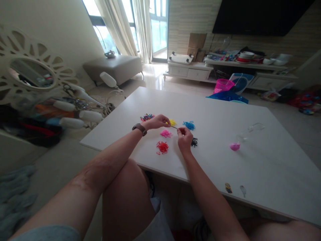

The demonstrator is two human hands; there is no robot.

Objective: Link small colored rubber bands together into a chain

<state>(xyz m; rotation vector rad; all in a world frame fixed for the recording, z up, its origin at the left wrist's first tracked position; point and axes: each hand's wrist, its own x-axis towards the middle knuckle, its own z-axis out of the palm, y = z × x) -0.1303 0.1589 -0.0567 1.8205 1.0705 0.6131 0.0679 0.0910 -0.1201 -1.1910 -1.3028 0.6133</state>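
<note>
My left hand (158,121) and my right hand (185,138) are both pinched shut on the ends of a thin dark elastic band (174,127), stretched taut between them just above the white table (250,157). Small heaps of bands lie around them: yellow (173,122), blue (189,125), pink (166,133), red (162,147), black (194,142) and a mixed-colour heap (146,117) behind my left wrist, which wears a brown watch (139,129).
A pink lid (234,146) and a clear container (255,127) lie to the right on the table; two small stickers (228,187) sit near the front edge. Beyond the table stand a pink basket (222,85), a low white cabinet (188,71), a grey bench (113,68).
</note>
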